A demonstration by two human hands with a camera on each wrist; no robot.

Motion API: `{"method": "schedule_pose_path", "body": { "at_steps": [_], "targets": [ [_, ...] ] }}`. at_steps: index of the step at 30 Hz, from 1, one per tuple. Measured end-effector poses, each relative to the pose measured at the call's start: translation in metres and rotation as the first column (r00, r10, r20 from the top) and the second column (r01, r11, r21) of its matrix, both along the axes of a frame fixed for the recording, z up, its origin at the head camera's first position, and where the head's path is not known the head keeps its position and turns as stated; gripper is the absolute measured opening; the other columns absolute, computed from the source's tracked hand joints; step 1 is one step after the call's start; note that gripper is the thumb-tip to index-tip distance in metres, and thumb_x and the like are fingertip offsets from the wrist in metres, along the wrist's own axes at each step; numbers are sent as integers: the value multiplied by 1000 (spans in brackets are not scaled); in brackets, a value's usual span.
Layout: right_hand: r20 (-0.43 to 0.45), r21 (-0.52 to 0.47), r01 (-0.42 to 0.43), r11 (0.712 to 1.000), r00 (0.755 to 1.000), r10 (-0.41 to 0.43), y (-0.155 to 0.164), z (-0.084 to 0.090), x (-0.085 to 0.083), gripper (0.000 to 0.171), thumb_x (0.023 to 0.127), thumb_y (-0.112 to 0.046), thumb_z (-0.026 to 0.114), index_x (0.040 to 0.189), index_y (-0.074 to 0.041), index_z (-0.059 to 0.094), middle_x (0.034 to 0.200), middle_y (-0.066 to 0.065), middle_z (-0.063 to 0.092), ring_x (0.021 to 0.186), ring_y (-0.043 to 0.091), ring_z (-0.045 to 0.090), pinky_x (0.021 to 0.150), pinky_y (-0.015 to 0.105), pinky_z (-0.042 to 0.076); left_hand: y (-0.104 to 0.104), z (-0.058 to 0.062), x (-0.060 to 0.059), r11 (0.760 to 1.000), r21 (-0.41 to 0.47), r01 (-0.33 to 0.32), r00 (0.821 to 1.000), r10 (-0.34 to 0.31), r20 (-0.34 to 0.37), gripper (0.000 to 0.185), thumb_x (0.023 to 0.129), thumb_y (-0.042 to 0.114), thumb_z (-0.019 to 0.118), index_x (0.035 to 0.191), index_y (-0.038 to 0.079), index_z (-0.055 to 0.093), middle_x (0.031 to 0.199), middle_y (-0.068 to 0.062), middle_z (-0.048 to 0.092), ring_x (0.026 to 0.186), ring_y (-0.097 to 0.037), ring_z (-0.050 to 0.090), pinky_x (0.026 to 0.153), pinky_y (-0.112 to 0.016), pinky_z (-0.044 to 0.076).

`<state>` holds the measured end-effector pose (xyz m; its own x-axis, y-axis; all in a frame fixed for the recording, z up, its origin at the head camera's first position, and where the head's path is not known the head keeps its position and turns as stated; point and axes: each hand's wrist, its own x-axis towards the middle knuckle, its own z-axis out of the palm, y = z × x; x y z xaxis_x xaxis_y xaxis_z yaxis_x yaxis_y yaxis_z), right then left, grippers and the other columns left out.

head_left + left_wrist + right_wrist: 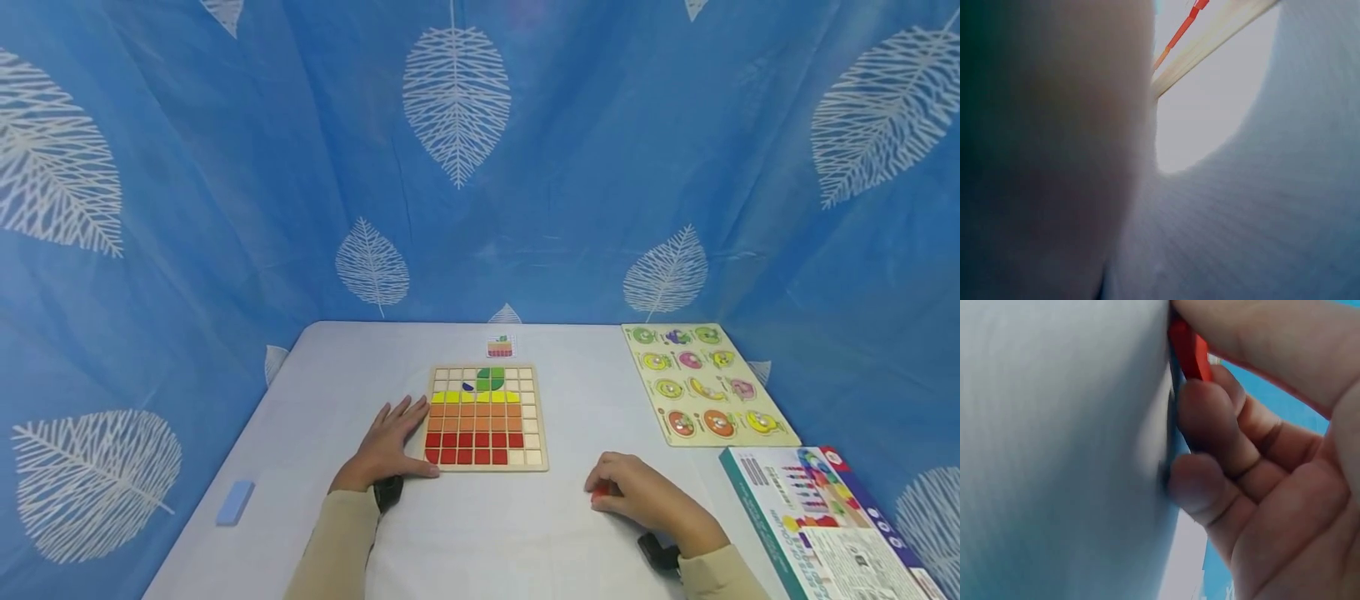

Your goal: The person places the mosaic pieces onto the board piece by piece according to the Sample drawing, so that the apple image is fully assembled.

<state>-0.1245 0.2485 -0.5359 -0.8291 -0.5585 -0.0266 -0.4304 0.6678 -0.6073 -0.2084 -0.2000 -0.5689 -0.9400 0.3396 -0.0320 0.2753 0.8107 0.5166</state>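
A wooden grid board (546, 450) lies on the table, with rows of red, orange and yellow tiles, a green leaf shape near its top and one small dark blue piece. Pale bare squares run down its right side. My left hand (388, 446) rests at the board's left edge, fingers spread, thumb along the lower left corner. To the right of the board, close over the tabletop, my right hand (641, 493) pinches a red tile (1191, 350) between thumb and fingers. Most of that tile is hidden by the fingers in the head view.
Behind the board lies a small picture card (500, 347). A blue block (236, 502) is at the table's left. On the right are a fruit knob puzzle (651, 408) and a printed box (780, 492). A blue leaf-patterned curtain (540, 208) stands behind the table.
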Motion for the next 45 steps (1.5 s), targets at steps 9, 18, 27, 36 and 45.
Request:
{"method": "schedule_pose_path", "body": {
  "at_steps": [9,18,27,36,45],
  "targets": [
    [-3,-35,67,997,998,-68,-6,4,0,12,95,-12,80,95,-24,80,91,-18,66,83,2,60,74,30,56,2,4,1,1000,-23,10,1000,-10,-5,130,59,71,90,165,16,38,170,-6,32,159,-30,12,126,-57,1],
    [-13,-126,92,988,995,-94,-40,12,-19,25,96,0,76,116,-15,77,101,-11,65,87,10,58,78,32,55,-1,-3,1,1000,-19,-16,1000,16,-1,133,57,74,89,166,19,37,170,-2,32,160,-27,11,127,-55,1],
    [34,-222,154,963,988,-150,-90,9,-44,17,94,-1,78,108,-12,78,87,-11,65,80,13,59,70,29,55,0,-3,0,1000,-18,-1,1000,1,-9,131,59,74,89,166,18,37,170,-3,32,159,-28,12,127,-56,2],
    [14,-142,89,986,996,-88,-108,1,-53,16,99,-3,73,111,-9,81,92,-12,69,78,9,58,71,29,54,1,-4,-2,1000,-23,12,1000,-12,-2,131,60,76,87,166,18,37,170,-3,31,160,-28,11,127,-54,0],
    [-12,-91,126,988,992,-128,-114,-4,-53,14,97,-4,76,105,-14,83,92,-12,69,79,8,58,72,30,54,-2,-3,-1,1000,-3,6,1000,-6,4,132,59,73,89,166,17,37,170,-4,31,159,-28,12,127,-55,0]
  ]
}}
